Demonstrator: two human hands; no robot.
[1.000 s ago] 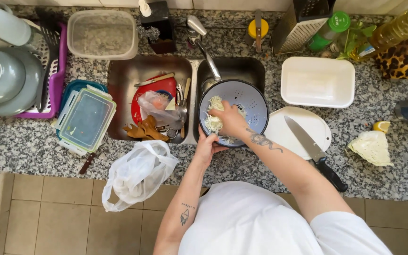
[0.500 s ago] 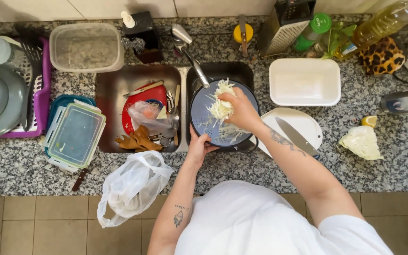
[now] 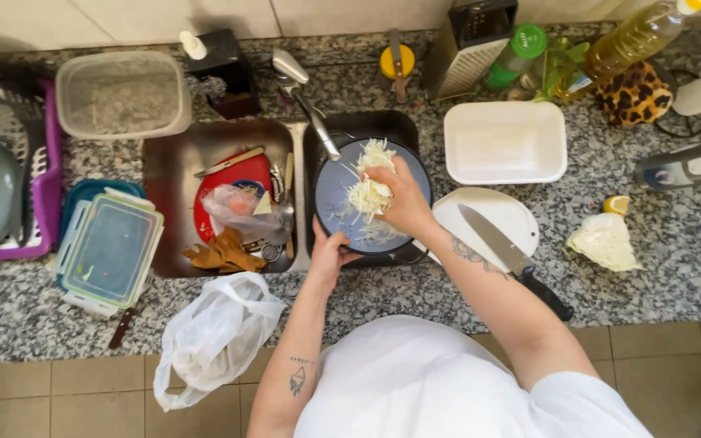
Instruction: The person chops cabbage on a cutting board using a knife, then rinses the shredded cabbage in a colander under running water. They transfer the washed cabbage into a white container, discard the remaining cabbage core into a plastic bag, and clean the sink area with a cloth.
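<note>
1. Head view, counts: two hands, one knife (image 3: 513, 258), one round white board (image 3: 492, 217), one cabbage piece (image 3: 606, 242), one lemon bit (image 3: 617, 203), one white plastic bag (image 3: 212, 337), one grater (image 3: 470, 36), one oil bottle (image 3: 630, 39), one green-capped bottle (image 3: 515, 55).
2. The sink has two basins. The right basin holds one round dark strainer (image 3: 338, 203) with shredded cabbage (image 3: 371, 195) in it, under the tap (image 3: 306, 97).
3. The left basin (image 3: 172, 203) holds a red plate (image 3: 241, 174), a crumpled clear bag (image 3: 237, 207), some cutlery and a brown rag (image 3: 221, 253).
4. One white tray (image 3: 505, 142) sits on the surface just behind the board; nothing shows inside it.
5. One clear tub (image 3: 122, 93) stands behind the left basin. A stack of lidded boxes (image 3: 107, 247) lies left of the sink, and a purple rack (image 3: 38, 178) with grey bowls sits at the far left.
6. The left hand (image 3: 330, 253) grips the strainer's near rim, thumb over the edge, forearm coming straight up from below.
7. The right hand (image 3: 403, 203) reaches over the strainer, fingers closed around a clump of the shredded cabbage, lifted a little above the mesh; the forearm crosses the board's near edge.
8. The knife lies on the board, blade toward the sink, handle over the surface.
</note>
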